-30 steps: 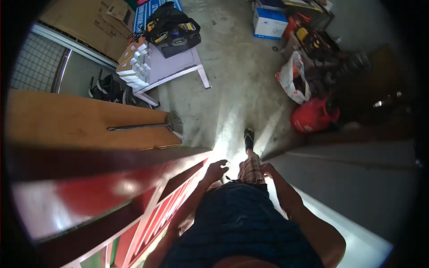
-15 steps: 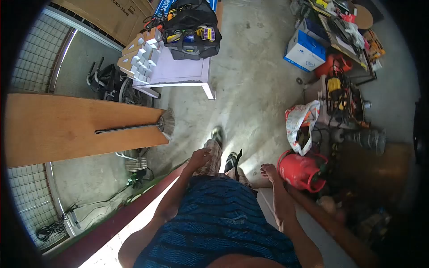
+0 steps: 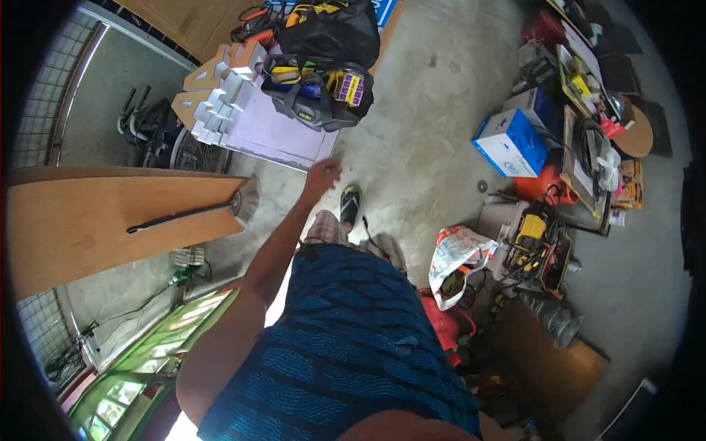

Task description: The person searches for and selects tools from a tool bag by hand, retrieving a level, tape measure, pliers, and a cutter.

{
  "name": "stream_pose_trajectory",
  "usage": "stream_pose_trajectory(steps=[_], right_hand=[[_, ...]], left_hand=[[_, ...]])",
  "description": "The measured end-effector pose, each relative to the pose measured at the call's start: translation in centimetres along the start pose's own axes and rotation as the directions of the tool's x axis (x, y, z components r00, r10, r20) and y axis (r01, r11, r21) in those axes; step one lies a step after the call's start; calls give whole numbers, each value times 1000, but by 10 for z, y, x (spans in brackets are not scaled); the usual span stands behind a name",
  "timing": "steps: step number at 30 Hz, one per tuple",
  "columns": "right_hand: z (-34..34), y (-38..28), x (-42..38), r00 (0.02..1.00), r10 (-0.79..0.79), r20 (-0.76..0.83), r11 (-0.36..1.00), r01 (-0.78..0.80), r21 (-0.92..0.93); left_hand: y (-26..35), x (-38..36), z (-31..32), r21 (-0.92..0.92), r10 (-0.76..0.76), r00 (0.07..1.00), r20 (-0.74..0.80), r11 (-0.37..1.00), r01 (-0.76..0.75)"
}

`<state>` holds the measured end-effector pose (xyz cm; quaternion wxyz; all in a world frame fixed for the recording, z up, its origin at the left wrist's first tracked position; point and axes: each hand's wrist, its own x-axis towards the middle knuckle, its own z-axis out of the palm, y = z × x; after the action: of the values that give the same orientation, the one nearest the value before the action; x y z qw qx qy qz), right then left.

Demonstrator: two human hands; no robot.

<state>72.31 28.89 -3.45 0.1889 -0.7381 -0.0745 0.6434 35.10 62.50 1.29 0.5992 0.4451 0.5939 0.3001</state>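
Observation:
My left hand (image 3: 323,178) reaches forward with its fingers loosely curled and nothing in them. It hangs just in front of the near edge of a pale lilac table (image 3: 276,136). A black tool bag (image 3: 316,103), packed with tools and a purple-and-yellow box (image 3: 351,89), stands on that table beside folded white-and-brown cardboard pieces (image 3: 224,92). My right hand is out of sight; only a bit of that arm shows at the bottom, behind the blue shirt.
On the left, a broom (image 3: 184,215) lies against a wooden panel (image 3: 81,235), with a folded wheelchair (image 3: 158,136) behind. To the right stand a plastic bag (image 3: 456,257), a red gas cylinder (image 3: 441,323), a toolbox (image 3: 533,242) and a blue-and-white box (image 3: 512,143).
I have stepped forward, and the table and tool bag are nearer. My left hand has swung forward toward the table. My right hand has gone out of view.

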Motion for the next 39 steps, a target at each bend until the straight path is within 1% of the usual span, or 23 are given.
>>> stream_pose_trajectory(steps=[5,6,8,9,13,15,16,17,18,19,20,22,24,26,28,29,30,32,33,34,36,37,39], right_hand=[[-24,-128,41,995,-25,102,997,32,-75],[-31,-151,52,992,-25,124,995,37,-96],[-47,-200,72,985,-28,171,989,52,-138],[-53,-228,80,980,-34,195,986,65,-155],[-81,-322,138,958,-48,283,973,109,-204],[-126,-341,177,944,-43,327,967,122,-225],[-122,-360,215,934,-44,354,961,136,-239],[-140,-388,257,866,11,501,997,31,-75],[-154,-412,296,769,46,638,991,-114,66],[-146,-451,284,820,-107,563,982,177,-70],[-133,-495,268,818,-268,509,874,429,-229],[-107,-570,278,880,-208,426,837,386,-389],[-79,-633,272,827,-313,468,769,509,-386],[-45,-678,271,802,-323,503,734,548,-403],[-3,-721,258,769,-347,537,692,596,-407],[20,-735,242,770,-349,534,678,601,-423],[38,-748,230,775,-347,529,663,602,-446],[72,-779,231,742,-346,574,627,638,-447],[87,-792,234,711,-343,614,608,666,-432],[104,-806,234,715,-333,615,602,663,-445],[137,-834,231,691,-405,599,612,691,-384],[153,-852,233,687,-400,606,605,695,-388],[186,-883,237,681,-457,571,557,720,-414]], left_hand=[[59,98,-5,-330,-101,965,-241,944,16],[65,113,-7,-343,-110,959,-261,939,14],[71,143,-10,-308,-136,921,-366,951,18],[72,155,-7,-347,-160,883,-442,938,-4],[91,179,-4,-366,-170,844,-509,930,-33],[100,180,1,-371,-202,813,-546,929,-18],[102,185,5,-370,-223,786,-576,929,-7],[103,190,10,-357,-222,728,-649,933,-33],[110,197,7,-362,-229,710,-666,931,-40],[113,198,6,-369,-234,717,-657,929,-35],[110,194,10,-382,-251,725,-642,924,-18],[116,197,17,-418,-274,676,-685,907,-56],[119,204,16,-404,-272,639,-719,912,-67],[113,215,14,-453,-285,638,-715,885,-111],[118,234,10,-452,-249,687,-682,883,-128],[126,240,9,-408,-244,677,-694,909,-91],[126,250,11,-429,-259,670,-696,898,-99],[132,277,6,-280,-66,674,-735,936,-214],[169,275,4,-201,-68,658,-750,971,-129],[176,288,4,-215,-82,654,-752,968,-127],[185,316,-6,-49,78,698,-711,986,-160],[198,326,-11,-54,74,691,-719,985,-162],[220,343,-22,289,260,706,-659,954,-81]])
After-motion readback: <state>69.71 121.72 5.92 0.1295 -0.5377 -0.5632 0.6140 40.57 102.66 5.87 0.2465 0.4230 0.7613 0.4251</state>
